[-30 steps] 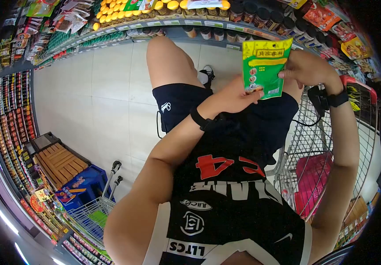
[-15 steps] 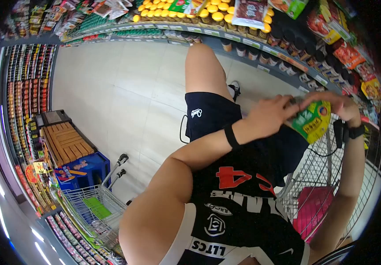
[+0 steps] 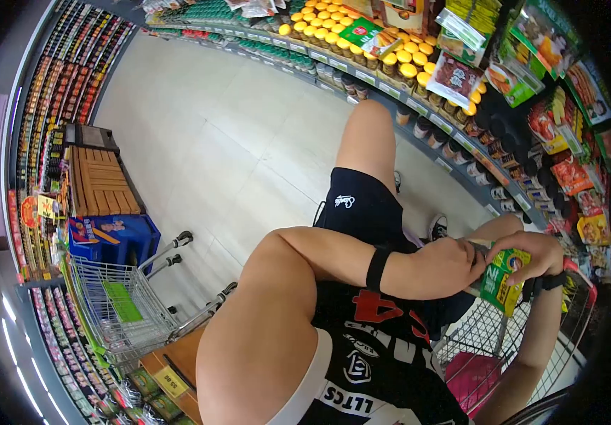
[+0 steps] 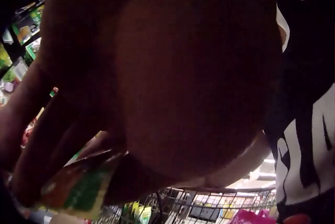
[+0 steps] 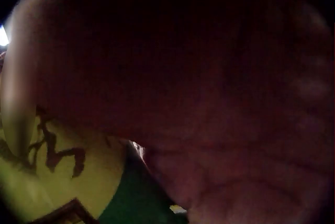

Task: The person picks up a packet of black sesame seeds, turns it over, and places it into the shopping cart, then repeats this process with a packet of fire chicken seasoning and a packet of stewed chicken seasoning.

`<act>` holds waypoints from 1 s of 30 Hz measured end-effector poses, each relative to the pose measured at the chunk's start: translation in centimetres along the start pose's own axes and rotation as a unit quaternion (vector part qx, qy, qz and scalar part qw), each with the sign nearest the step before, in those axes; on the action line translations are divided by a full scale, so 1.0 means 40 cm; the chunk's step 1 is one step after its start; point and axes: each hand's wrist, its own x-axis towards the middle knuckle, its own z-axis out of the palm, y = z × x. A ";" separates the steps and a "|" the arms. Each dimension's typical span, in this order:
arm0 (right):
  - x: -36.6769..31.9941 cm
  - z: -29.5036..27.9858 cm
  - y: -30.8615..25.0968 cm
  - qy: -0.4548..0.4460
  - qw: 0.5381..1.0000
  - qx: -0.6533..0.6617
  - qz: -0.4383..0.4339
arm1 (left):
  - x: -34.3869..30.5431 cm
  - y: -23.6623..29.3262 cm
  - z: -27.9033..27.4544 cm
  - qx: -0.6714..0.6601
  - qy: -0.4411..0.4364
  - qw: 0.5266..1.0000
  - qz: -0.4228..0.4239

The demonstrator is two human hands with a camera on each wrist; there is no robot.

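Note:
A green and yellow food packet (image 3: pixel 505 278) is held in both hands over the front of a wire shopping cart (image 3: pixel 511 347). My left hand (image 3: pixel 454 267) grips its left edge, fingers curled round it. My right hand (image 3: pixel 538 252) holds its upper right corner. The left wrist view shows the palm close up in shadow with the green packet (image 4: pixel 78 190) below the fingers. In the right wrist view the hand (image 5: pixel 220 103) fills the frame, with the yellow face of the packet (image 5: pixel 57 166) at lower left.
A pink bag (image 3: pixel 472 375) lies in the cart. Shelves of jars with yellow lids (image 3: pixel 390 60) and hanging sachets (image 3: pixel 553 92) run along the right. A second cart (image 3: pixel 118 304), a blue crate (image 3: pixel 114 237) and a wooden pallet (image 3: pixel 100 184) stand at the left of the tiled aisle.
The packet has come down from in front of the shelf toward the cart, both hands still on it. The head view has swung left and downward.

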 end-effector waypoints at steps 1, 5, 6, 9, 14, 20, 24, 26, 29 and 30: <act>0.003 0.003 0.003 0.001 1.000 -0.014 -0.005 | -0.001 0.002 0.008 0.010 -0.005 1.000 0.003; 0.008 0.015 -0.001 0.000 1.000 -0.029 0.000 | -0.003 -0.013 0.016 -0.048 -0.033 0.998 0.025; 0.011 0.014 -0.007 -0.001 1.000 -0.027 0.008 | 0.003 -0.028 0.014 -0.089 -0.077 0.992 0.036; -0.002 0.002 -0.004 -0.009 1.000 -0.024 -0.011 | 0.020 -0.085 -0.038 -0.241 -0.160 0.957 0.027; -0.031 -0.021 0.025 0.058 0.975 -0.102 -0.188 | 0.015 -0.171 0.040 -0.484 -0.007 0.875 -0.017; -0.061 -0.008 0.038 0.095 0.976 -0.037 -0.193 | -0.014 -0.174 0.208 -0.767 0.052 0.603 -0.214; -0.034 -0.001 0.077 0.133 0.976 -0.069 -0.161 | -0.017 -0.127 0.197 -0.798 -0.052 0.570 -0.190; -0.024 -0.004 0.097 0.159 0.981 -0.045 -0.097 | -0.008 -0.100 0.196 -0.739 -0.041 0.639 -0.208; -0.010 -0.011 0.107 0.238 0.965 -0.059 -0.090 | 0.013 -0.094 0.211 -0.670 0.045 0.704 -0.229; -0.005 -0.015 0.115 0.287 0.951 -0.071 -0.087 | 0.018 -0.099 0.203 -0.634 0.063 0.735 -0.234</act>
